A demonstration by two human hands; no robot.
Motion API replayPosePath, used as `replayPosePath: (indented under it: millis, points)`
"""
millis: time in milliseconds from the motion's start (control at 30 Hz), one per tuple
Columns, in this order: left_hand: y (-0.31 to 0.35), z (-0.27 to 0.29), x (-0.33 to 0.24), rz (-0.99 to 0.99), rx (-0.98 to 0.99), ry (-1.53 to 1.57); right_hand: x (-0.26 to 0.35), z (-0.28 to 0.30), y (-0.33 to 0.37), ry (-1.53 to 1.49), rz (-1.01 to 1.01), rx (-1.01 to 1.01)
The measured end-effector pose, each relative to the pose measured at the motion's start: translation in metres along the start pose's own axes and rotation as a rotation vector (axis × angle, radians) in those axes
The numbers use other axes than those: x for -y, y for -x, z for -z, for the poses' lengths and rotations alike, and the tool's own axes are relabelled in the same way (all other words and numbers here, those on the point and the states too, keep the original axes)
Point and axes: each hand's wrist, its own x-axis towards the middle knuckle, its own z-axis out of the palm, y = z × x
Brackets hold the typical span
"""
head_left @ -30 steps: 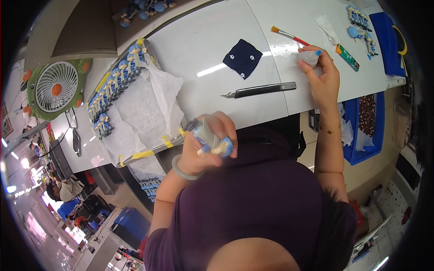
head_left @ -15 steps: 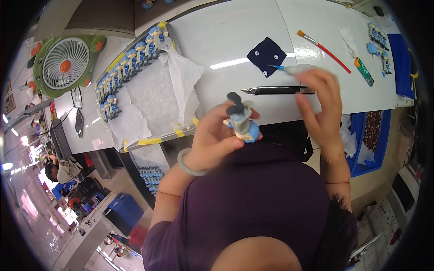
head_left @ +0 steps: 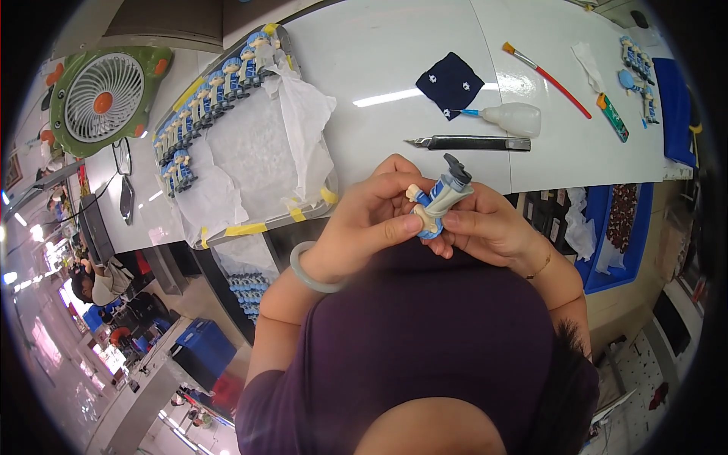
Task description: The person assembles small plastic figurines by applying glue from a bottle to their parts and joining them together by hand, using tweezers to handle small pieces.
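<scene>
A small painted figurine (head_left: 440, 202) with dark shoes, grey-white legs and blue parts is held upside down just in front of the table edge. My left hand (head_left: 377, 216) grips it from the left, thumb pressed near its head. From the right, my right hand (head_left: 489, 227) also has its fingers closed on it. Beyond the hands, a craft knife (head_left: 470, 143) with a black handle lies on the table. Behind the knife is a clear squeeze bottle (head_left: 514, 118) with a blue needle tip, which touches a folded dark blue cloth (head_left: 449, 82).
A paper-lined tray (head_left: 258, 226) with yellow tape holds rows of similar figurines at left, beside a green fan (head_left: 102, 106). On the right lie a red-handled brush (head_left: 553, 83), a green tube-like item (head_left: 611, 117) and more figurines (head_left: 637, 57). A blue bin (head_left: 643, 235) stands below the table.
My right hand has come down and left from beside the squeeze bottle to the figurine. The figurine has shifted right and tilted, and both hands now hold it.
</scene>
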Motion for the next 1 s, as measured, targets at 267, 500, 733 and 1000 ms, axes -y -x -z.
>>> replayPosePath:
  millis: [267, 500, 733, 1000]
  points:
    - [-0.0020, -0.0018, -0.0018, 0.076, -0.031, -0.066, -0.0027, -0.0070, 0.0018, -0.006, 0.048, -0.095]
    - [-0.0038, -0.0031, 0.0009, 0.044, -0.049, -0.041, -0.0031, -0.0075, -0.0002, 0.005, 0.063, -0.114]
    - [-0.0045, -0.0060, -0.0011, 0.027, -0.049, -0.041, -0.0025, -0.0066, -0.0002, 0.004, 0.078, -0.086]
    - [-0.0036, -0.0024, 0.0028, -0.006, -0.051, -0.107, -0.0046, -0.0070, -0.0008, 0.005, 0.100, -0.107]
